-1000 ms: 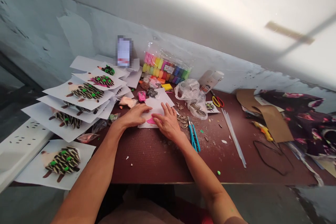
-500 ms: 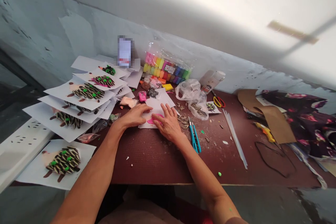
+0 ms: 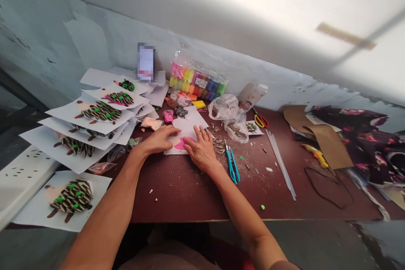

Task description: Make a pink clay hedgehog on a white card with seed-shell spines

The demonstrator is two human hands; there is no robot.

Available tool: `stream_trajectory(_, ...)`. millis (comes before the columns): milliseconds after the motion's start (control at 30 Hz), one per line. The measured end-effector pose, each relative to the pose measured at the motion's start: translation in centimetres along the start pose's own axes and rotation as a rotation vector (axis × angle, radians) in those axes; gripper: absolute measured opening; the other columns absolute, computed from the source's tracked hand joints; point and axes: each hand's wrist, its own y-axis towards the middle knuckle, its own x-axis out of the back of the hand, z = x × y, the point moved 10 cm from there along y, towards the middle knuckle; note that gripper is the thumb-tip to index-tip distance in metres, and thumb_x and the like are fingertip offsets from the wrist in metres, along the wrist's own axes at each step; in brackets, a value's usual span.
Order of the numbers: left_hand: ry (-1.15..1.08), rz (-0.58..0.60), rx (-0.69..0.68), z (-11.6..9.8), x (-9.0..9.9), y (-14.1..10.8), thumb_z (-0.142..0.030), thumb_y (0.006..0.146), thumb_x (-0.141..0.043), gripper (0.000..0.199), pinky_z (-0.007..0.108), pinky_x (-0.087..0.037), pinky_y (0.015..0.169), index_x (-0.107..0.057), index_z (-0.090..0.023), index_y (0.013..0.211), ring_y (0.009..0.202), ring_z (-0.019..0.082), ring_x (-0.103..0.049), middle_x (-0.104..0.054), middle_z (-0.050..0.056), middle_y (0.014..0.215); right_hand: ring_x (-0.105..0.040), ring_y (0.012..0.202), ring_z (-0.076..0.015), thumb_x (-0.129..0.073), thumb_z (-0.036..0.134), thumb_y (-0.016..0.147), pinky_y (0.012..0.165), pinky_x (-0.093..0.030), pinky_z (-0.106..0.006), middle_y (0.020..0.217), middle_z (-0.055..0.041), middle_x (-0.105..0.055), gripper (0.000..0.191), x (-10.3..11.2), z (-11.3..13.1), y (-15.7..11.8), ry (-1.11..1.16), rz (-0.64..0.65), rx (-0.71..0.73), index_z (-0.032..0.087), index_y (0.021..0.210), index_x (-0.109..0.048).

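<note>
On a white sheet of paper (image 3: 186, 125) in front of me lies a flat pink patch of modelling clay (image 3: 179, 145). My right hand (image 3: 201, 148) rests on the sheet with fingers spread, its thumb on the right part of the clay and hiding some of it. At the sheet's left edge is my left hand (image 3: 159, 139), fingers stretched and apart, near the clay and gripping nothing. A lump of bright pink clay (image 3: 168, 115) and a peach lump (image 3: 151, 123) sit just beyond the left hand. Sunflower seeds (image 3: 220, 147) lie loose right of the right hand.
Papers with seed hedgehogs (image 3: 101, 112) are stacked at left, above a single hedgehog picture (image 3: 74, 196). Teal-handled cutters (image 3: 233, 164), scissors (image 3: 261, 121), glue sticks (image 3: 281, 164) and a yellow glue gun (image 3: 316, 155) lie rightward. A bag of coloured clay (image 3: 198, 82) leans at the wall.
The whole view has shifted slightly, so the table's things appear further left. My hands stay on the paper, and a little more of the pink clay shows between them.
</note>
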Motion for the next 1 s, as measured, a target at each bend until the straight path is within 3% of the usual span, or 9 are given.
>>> stream_trajectory(533,-0.002,-0.004,-0.012,0.2,-0.2,0.1,-0.015,0.066,-0.055,0.066,0.044,-0.045,0.111,-0.064,-0.017,0.131,0.124,0.030,-0.058,-0.067,0.010,0.125,-0.027,0.153,-0.0327,-0.052,0.043,0.103,0.120,-0.023,-0.057,0.160,-0.0079,-0.042,0.034,0.4,0.5,0.1,0.000,-0.008,-0.035,0.036,0.133,-0.067)
stream_trajectory(767,-0.006,-0.009,-0.003,0.3,-0.2,0.2,-0.016,0.066,-0.056,0.065,0.044,-0.044,0.112,-0.064,-0.018,0.131,0.124,0.029,-0.057,-0.067,0.009,0.127,-0.028,0.151,-0.0315,-0.048,0.040,0.105,0.119,-0.024,-0.055,0.159,-0.0082,-0.043,0.036,1.3,-2.2,-0.7,0.045,-0.123,-0.158,0.035,0.135,-0.066)
stream_trajectory(1000,-0.006,-0.017,-0.008,0.6,-0.3,0.3,-0.017,0.066,-0.054,0.065,0.043,-0.043,0.112,-0.064,-0.014,0.131,0.124,0.029,-0.058,-0.068,0.011,0.128,-0.027,0.152,-0.0330,-0.053,0.038,0.103,0.120,-0.022,-0.056,0.158,-0.0086,-0.044,0.032,0.3,-2.7,-1.1,0.053,-0.060,-0.158,0.036,0.130,-0.070)
